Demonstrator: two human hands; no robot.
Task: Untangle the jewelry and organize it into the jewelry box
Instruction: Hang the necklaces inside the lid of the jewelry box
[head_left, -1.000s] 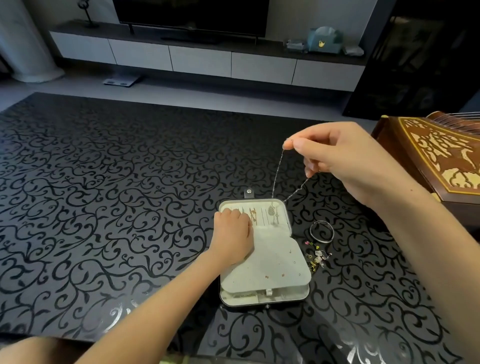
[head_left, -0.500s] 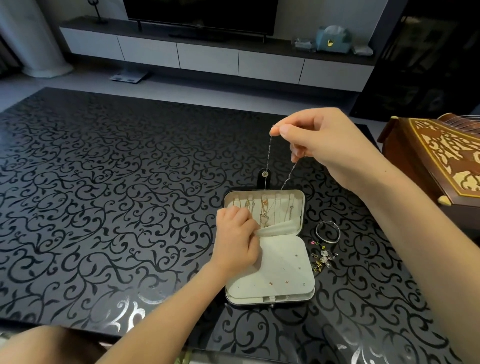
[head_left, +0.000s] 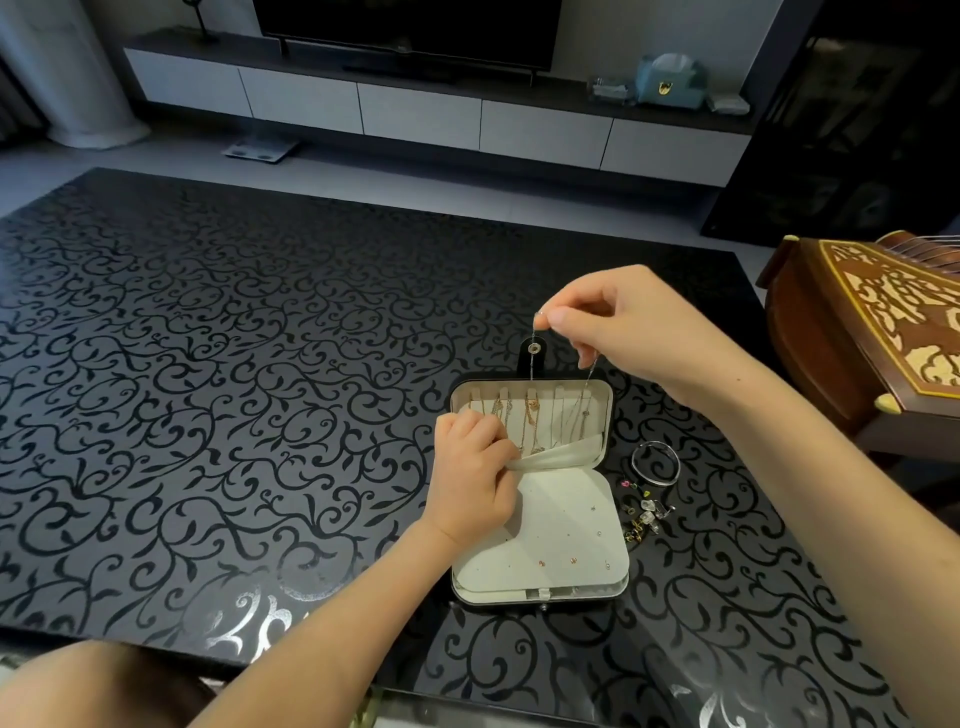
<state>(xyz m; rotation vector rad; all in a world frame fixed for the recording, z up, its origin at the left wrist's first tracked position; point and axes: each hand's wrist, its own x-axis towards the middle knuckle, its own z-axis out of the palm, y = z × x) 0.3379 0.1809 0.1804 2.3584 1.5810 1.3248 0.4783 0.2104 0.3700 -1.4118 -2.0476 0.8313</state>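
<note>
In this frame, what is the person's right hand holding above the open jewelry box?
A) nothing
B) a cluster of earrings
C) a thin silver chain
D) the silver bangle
C: the right hand pinches a thin silver chain that hangs over the cream-lined black jewelry box; the silver bangle lies on the black patterned table.

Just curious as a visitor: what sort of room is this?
Probably a home living room: a large dark flat-screen television stands on a long low white-drawered cabinet, beyond a glossy black scroll-patterned table.
</note>
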